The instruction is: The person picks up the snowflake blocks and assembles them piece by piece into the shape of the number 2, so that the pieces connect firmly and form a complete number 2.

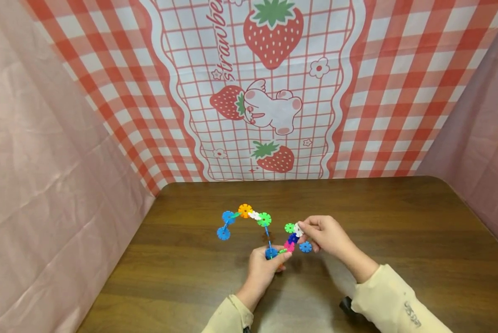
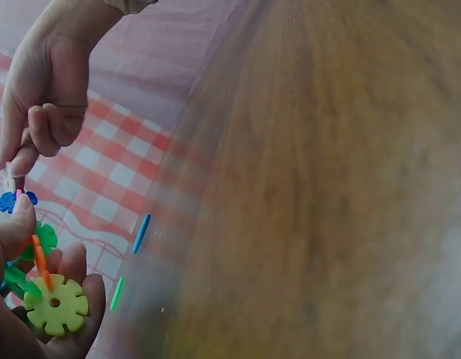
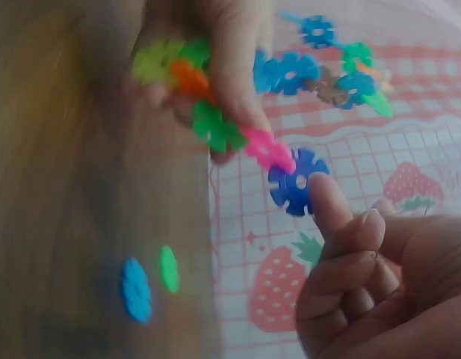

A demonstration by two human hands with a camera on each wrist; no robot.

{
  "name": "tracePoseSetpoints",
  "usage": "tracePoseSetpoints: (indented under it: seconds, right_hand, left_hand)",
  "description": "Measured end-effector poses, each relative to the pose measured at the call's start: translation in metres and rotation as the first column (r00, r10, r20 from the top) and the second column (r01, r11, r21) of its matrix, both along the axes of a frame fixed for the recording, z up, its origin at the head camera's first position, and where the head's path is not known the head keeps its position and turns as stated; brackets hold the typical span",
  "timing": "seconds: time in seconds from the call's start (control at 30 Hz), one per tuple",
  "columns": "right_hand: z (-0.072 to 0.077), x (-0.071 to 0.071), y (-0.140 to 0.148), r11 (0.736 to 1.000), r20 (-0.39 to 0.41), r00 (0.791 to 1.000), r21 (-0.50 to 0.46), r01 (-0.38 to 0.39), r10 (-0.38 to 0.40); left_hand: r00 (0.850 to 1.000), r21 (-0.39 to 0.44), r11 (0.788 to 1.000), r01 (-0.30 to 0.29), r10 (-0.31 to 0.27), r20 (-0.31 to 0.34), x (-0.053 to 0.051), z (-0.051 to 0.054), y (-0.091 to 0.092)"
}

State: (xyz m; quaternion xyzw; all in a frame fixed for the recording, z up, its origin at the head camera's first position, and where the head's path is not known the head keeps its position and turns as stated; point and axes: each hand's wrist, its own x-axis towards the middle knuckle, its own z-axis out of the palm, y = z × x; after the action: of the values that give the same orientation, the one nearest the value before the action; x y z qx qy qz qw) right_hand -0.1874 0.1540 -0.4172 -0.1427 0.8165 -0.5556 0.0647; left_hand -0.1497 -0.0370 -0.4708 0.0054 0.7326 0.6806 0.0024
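Observation:
My left hand [image 1: 260, 269] grips a chain of notched plastic snowflake discs, which arches up to an orange disc [image 1: 245, 211] and ends on the left in a blue disc [image 1: 223, 233]. A yellow disc [image 2: 56, 304] lies against the left hand's fingers. From this grip a pink disc [image 3: 269, 151] and a dark blue disc [image 3: 296, 182] reach toward my right hand [image 1: 329, 235]. The right hand pinches a white disc [image 1: 298, 229] at the dark blue one. Whether these two are fully joined, I cannot tell.
Two loose discs lie on the brown wooden table [image 1: 170, 259]: a green disc [image 1: 289, 227] and a blue disc [image 1: 305, 247], both close to the right hand. A strawberry-print cloth [image 1: 270, 115] hangs behind the table. Pink cloth [image 1: 65, 162] hangs at the left.

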Motion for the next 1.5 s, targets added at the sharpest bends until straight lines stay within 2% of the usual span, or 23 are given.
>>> tracePoseSetpoints:
  seconds: [0.03, 0.1, 0.17, 0.27, 0.4, 0.53, 0.67, 0.77, 0.93, 1.1, 1.17, 1.33, 1.4, 1.5]
  right_hand:
    - [-0.001, -0.001, 0.002, 0.999, 0.053, 0.998, -0.043, -0.023, 0.025]
    - [-0.004, -0.002, 0.005, 0.989, 0.168, 0.982, -0.129, -0.067, 0.088]
    - [-0.006, -0.003, 0.009, 0.973, 0.261, 0.953, -0.206, -0.104, 0.157]
    - [-0.007, -0.005, 0.014, 0.943, 0.36, 0.898, -0.298, -0.146, 0.252]
    - [-0.01, -0.006, 0.017, 0.902, 0.419, 0.841, -0.398, -0.168, 0.342]
    - [-0.014, -0.008, 0.018, 0.874, 0.432, 0.815, -0.452, -0.175, 0.387]
    - [-0.016, -0.009, 0.018, 0.864, 0.425, 0.812, -0.47, -0.181, 0.401]
    - [-0.016, -0.008, 0.017, 0.862, 0.411, 0.821, -0.475, -0.178, 0.396]
    - [-0.014, -0.007, 0.015, 0.867, 0.396, 0.84, -0.471, -0.162, 0.372]
    - [-0.017, -0.006, 0.013, 0.888, 0.4, 0.853, -0.437, -0.144, 0.335]
    - [-0.018, -0.007, 0.014, 0.89, 0.402, 0.853, -0.434, -0.143, 0.333]
    - [-0.019, -0.009, 0.017, 0.877, 0.42, 0.836, -0.46, -0.139, 0.353]
    - [-0.02, -0.009, 0.017, 0.872, 0.424, 0.832, -0.471, -0.133, 0.356]
    - [-0.02, -0.008, 0.016, 0.873, 0.416, 0.838, -0.469, -0.134, 0.353]
  left_hand:
    - [1.0, 0.006, 1.0, 0.001, -0.001, 0.0, -0.001, -0.003, 0.0]
    - [1.0, 0.012, 1.0, 0.008, -0.008, -0.001, -0.002, -0.008, -0.002]
    - [1.0, 0.008, 1.0, 0.016, -0.016, -0.012, -0.003, -0.011, -0.003]
    - [0.999, -0.008, 1.0, 0.029, -0.029, -0.035, -0.003, -0.012, -0.005]
    - [0.998, -0.026, 0.999, 0.03, -0.032, -0.055, -0.003, -0.01, -0.005]
    - [0.998, -0.037, 0.999, 0.025, -0.027, -0.058, -0.001, -0.006, -0.004]
    - [0.997, -0.05, 0.999, 0.02, -0.024, -0.068, 0.006, 0.009, -0.002]
    - [0.997, -0.047, 0.999, 0.02, -0.024, -0.077, 0.012, 0.022, -0.002]
    - [0.995, -0.038, 0.999, 0.008, -0.011, -0.097, 0.015, 0.027, -0.001]
    - [0.997, -0.05, 0.999, -0.001, -0.002, -0.073, 0.012, 0.022, 0.0]
    - [0.998, -0.057, 0.998, -0.004, 0.0, -0.068, 0.007, 0.012, 0.0]
    - [0.998, -0.09, 0.996, -0.01, 0.005, -0.063, -0.004, -0.01, -0.001]
    - [0.998, -0.095, 0.995, -0.007, 0.001, -0.065, -0.004, -0.011, -0.001]
    - [0.997, -0.076, 0.997, -0.004, -0.001, -0.071, -0.004, -0.011, -0.002]
